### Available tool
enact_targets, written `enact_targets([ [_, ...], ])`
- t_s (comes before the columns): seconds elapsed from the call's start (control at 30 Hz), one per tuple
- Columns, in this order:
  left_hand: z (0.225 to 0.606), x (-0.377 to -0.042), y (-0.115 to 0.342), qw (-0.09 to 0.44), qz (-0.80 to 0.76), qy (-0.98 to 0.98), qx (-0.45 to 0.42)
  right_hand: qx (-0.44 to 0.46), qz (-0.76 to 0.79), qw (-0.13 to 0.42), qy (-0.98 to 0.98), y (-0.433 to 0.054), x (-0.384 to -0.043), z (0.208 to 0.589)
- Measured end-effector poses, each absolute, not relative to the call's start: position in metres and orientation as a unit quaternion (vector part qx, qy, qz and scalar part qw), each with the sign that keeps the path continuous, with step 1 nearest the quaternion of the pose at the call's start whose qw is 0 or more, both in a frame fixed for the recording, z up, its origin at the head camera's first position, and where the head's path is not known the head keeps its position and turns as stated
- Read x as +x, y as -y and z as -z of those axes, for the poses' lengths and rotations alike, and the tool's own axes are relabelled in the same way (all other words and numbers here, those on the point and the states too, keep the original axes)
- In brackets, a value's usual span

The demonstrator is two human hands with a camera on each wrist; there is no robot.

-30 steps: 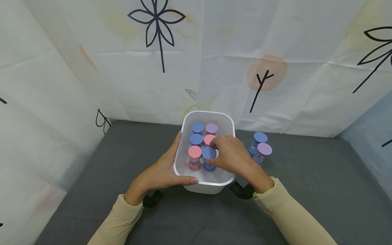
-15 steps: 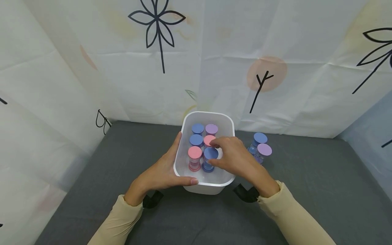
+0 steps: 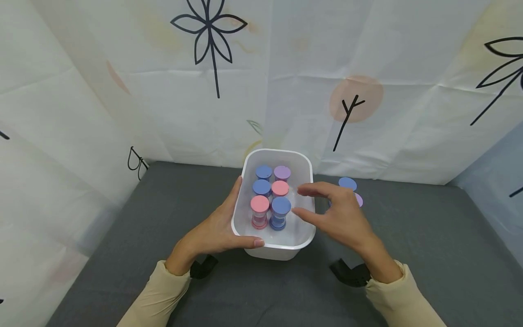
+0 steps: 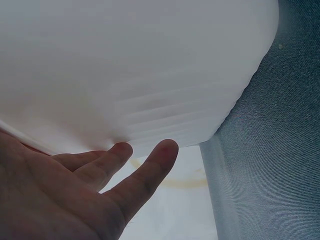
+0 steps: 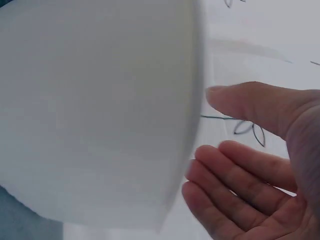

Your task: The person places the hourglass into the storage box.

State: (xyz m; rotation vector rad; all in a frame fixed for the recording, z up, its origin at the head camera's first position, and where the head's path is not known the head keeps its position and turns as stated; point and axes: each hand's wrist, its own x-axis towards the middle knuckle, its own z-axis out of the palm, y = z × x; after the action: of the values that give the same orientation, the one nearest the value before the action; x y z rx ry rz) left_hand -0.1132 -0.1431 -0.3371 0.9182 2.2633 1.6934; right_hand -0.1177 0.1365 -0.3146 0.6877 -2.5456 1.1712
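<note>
A white plastic bin (image 3: 269,253) holds several small sand timers standing in two columns. At its front are a pink sand timer (image 3: 259,204) and a blue sand timer (image 3: 281,206); pink, blue and purple tops show behind them. My left hand (image 3: 218,227) braces the bin's front left corner, thumb along the front rim; its straight fingers (image 4: 160,155) touch the outer wall in the left wrist view. Just right of the front blue timer, my right hand (image 3: 343,218) is over the bin's right rim, thumb and fingers apart and holding nothing.
Beyond my right hand, on the dark grey table (image 3: 429,236), stand another blue sand timer (image 3: 347,183) and a purple sand timer (image 3: 359,200), both partly hidden by the hand. A white patterned cloth (image 3: 294,91) hangs behind the table.
My right hand has let go of the front blue sand timer and drawn back to the right, now covering much of the two timers outside. The left hand has stayed in place.
</note>
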Motion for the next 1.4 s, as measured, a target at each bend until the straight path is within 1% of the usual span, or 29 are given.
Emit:
enact_targets([
  [0.17, 0.337, -0.114, 0.143, 0.076, -0.562, -0.761, 0.315, 0.206, -0.443, 0.159, 0.858, -0.154, -0.108, 0.317],
  [0.4, 0.336, -0.114, 0.142, 0.076, -0.555, -0.766, 0.314, 0.173, -0.488, 0.155, 0.841, -0.175, -0.101, 0.322],
  [0.7, 0.336, -0.114, 0.143, 0.072, -0.553, -0.768, 0.316, 0.156, -0.488, 0.181, 0.839, -0.197, -0.105, 0.33],
  [1.07, 0.336, -0.113, 0.143, 0.073, -0.558, -0.765, 0.312, 0.066, -0.461, 0.233, 0.854, -0.233, -0.115, 0.34],
  [1.2, 0.337, -0.113, 0.144, 0.071, -0.558, -0.764, 0.316, 0.033, -0.446, 0.221, 0.867, -0.242, -0.118, 0.343],
  [1.4, 0.337, -0.113, 0.143, 0.071, -0.56, -0.762, 0.317, -0.011, -0.402, 0.143, 0.904, -0.245, -0.121, 0.348],
])
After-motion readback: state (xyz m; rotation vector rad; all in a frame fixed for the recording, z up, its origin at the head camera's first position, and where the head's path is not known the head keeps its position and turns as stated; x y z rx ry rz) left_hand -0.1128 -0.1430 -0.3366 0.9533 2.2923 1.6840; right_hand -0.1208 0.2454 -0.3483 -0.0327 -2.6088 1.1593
